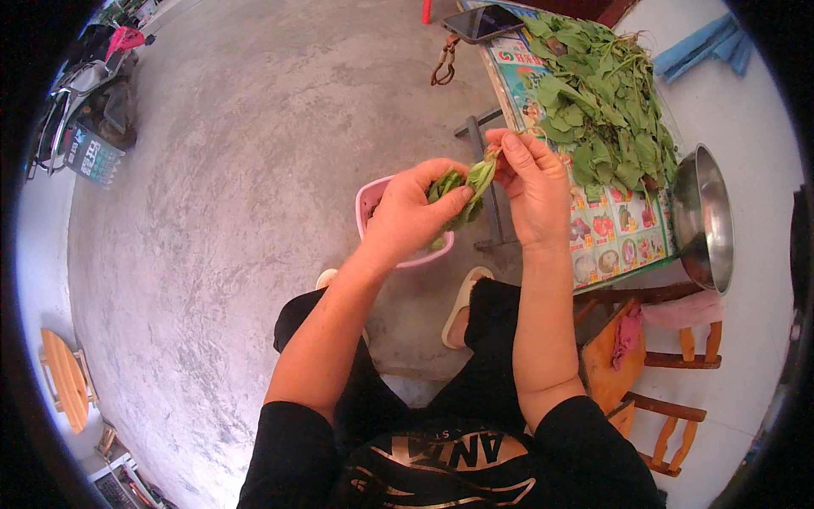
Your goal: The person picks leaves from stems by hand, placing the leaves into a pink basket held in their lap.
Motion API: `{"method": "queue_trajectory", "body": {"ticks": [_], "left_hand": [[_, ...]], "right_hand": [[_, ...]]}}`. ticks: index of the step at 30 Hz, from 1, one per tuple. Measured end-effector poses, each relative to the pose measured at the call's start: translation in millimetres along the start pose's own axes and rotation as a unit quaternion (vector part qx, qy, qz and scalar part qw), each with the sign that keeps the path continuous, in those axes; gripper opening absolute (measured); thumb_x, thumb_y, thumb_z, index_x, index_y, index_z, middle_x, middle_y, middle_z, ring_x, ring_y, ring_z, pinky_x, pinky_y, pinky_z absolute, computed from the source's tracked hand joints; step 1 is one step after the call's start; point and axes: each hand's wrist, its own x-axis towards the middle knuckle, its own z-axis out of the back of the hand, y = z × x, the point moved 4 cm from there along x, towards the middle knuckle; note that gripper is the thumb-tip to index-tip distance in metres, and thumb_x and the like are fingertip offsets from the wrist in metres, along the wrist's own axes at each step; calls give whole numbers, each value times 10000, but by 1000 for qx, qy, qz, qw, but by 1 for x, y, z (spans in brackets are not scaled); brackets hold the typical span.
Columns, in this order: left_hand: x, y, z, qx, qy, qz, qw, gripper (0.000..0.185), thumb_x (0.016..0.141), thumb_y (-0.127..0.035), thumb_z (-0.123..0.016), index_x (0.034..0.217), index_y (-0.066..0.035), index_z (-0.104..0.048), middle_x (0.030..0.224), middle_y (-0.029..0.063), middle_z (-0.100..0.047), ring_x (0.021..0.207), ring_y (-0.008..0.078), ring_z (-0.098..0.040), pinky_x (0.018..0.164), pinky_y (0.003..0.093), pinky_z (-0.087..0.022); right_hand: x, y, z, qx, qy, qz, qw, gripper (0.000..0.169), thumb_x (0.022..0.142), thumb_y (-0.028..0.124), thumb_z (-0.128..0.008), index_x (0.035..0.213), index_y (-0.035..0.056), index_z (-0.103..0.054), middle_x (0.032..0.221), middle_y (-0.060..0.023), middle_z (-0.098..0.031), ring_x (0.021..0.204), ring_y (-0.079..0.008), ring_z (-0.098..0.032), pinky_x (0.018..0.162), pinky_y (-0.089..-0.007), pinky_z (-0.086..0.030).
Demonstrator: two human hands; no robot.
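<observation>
My left hand [410, 207] holds a small bunch of leafy greens [480, 178], its thumb pressed along the stems. At the root end of the bunch, my right hand [534, 175] pinches a thin, pale stem or root between thumb and fingers. Both hands are raised above the floor, with the left one over a pink plastic basin [360, 213]. Part of the basin's inside is hidden by my left hand and forearm; some dark and green bits show in it. To the right, a large pile of leafy greens [610, 114] lies on a low table.
The table [591, 273] has a printed cover. A phone [483, 24] with a strap lies at its far edge, and a steel bowl [718, 223] leans at its near right. Wooden chairs [613, 356] stand at right, a scooter [95, 108] far left, a wooden stool [65, 380] lower left.
</observation>
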Motion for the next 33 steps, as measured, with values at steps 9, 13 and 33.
{"method": "queue_trajectory", "body": {"ticks": [9, 13, 33], "left_hand": [[2, 2, 8, 62, -54, -110, 991, 130, 807, -111, -528, 835, -3, -593, 725, 32, -545, 663, 124, -523, 587, 232, -414], [-2, 7, 3, -162, -119, 37, 979, 133, 788, -94, -482, 750, -2, -570, 669, 7, -497, 662, 127, -514, 595, 228, -392], [1, 8, -16, -3, -14, 35, 999, 155, 801, -126, -615, 871, 9, -584, 801, 23, -538, 702, 82, -492, 619, 221, -403]], "right_hand": [[2, -3, 3, 24, -34, 29, 999, 173, 858, 176, -569, 899, 20, -633, 763, -5, -598, 665, -76, -536, 630, -216, -446], [-3, -7, -7, 12, -61, 54, 997, 177, 861, 178, -567, 896, 15, -627, 765, -13, -596, 657, -78, -530, 632, -222, -448], [-1, 9, 2, -124, -145, 184, 964, 151, 825, 144, -623, 787, -1, -614, 676, 11, -575, 601, -51, -503, 558, -188, -408]]}}
